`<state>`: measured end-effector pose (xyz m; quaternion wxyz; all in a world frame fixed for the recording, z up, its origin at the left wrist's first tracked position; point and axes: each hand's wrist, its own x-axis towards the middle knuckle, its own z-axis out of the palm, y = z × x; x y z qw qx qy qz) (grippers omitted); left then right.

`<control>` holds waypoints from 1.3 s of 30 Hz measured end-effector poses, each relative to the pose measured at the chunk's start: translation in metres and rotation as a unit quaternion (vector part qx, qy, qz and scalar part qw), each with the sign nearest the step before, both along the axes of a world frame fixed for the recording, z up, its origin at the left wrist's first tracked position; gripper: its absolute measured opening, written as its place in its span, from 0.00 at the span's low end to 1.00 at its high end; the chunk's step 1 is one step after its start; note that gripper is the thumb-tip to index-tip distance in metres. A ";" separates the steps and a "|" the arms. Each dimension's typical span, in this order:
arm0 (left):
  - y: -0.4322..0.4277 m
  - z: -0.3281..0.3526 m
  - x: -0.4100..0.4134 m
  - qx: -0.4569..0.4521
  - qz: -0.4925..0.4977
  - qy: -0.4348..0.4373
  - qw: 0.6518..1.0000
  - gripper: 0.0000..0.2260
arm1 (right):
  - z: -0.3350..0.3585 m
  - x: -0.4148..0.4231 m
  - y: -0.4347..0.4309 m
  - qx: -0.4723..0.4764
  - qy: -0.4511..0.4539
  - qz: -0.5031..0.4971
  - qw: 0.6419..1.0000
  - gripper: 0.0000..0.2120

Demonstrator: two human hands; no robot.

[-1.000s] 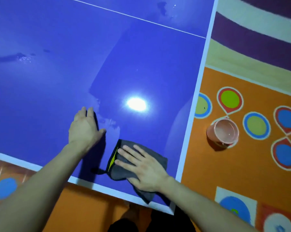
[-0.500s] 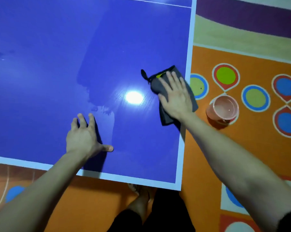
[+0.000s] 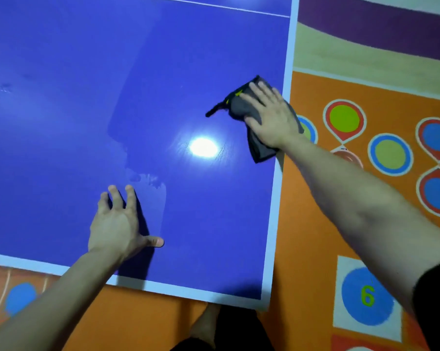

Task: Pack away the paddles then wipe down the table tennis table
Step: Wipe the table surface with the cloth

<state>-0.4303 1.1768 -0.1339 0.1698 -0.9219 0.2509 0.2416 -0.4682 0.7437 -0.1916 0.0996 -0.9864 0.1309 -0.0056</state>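
The grey cloth [image 3: 240, 107] lies flat on the blue table tennis table [image 3: 87, 72], close to the table's right side, with its outer part reaching the white border line [image 3: 284, 79] there. A dark strap or cord [image 3: 215, 110] trails from the cloth's left corner, and a small yellow mark shows near its top. The right hand [image 3: 272, 120] presses down on the cloth with the palm flat and the fingers straight and slightly spread, pointing up and to the left; the fingers are not curled round the fabric. The lower end of the cloth sticks out below the wrist.

The left hand [image 3: 117, 224] rests on the bare table surface nearer the bottom edge, well apart from the cloth. Its fingers are extended and spread, the thumb points out to the right, and it holds nothing. Just beyond its fingertips a paler streaky patch [image 3: 150, 188] marks the surface, and a bright reflection of a light [image 3: 203, 147] sits between the two hands.

Right of the table, an orange floor [image 3: 305, 224] is painted with coloured circles, and a blue circle with a green 6 [image 3: 367, 296] lies near the right forearm. A pinkish round object [image 3: 348, 155] peeks out behind that forearm; what it is cannot be told. A dark sleeve [image 3: 436, 300] covers the upper right arm
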 end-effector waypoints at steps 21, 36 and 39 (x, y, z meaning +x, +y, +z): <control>-0.001 -0.003 0.006 0.007 0.027 0.029 0.999 0.76 | -0.001 -0.104 0.114 0.048 -0.034 0.068 0.996 0.34; -0.006 0.001 0.005 -0.032 -0.015 0.004 0.999 0.75 | -0.002 -0.186 0.247 -0.003 -0.025 -0.207 0.978 0.31; 0.014 0.004 0.006 -0.061 -0.057 0.006 0.996 0.68 | -0.006 -0.232 0.296 -0.029 0.002 -0.267 0.963 0.32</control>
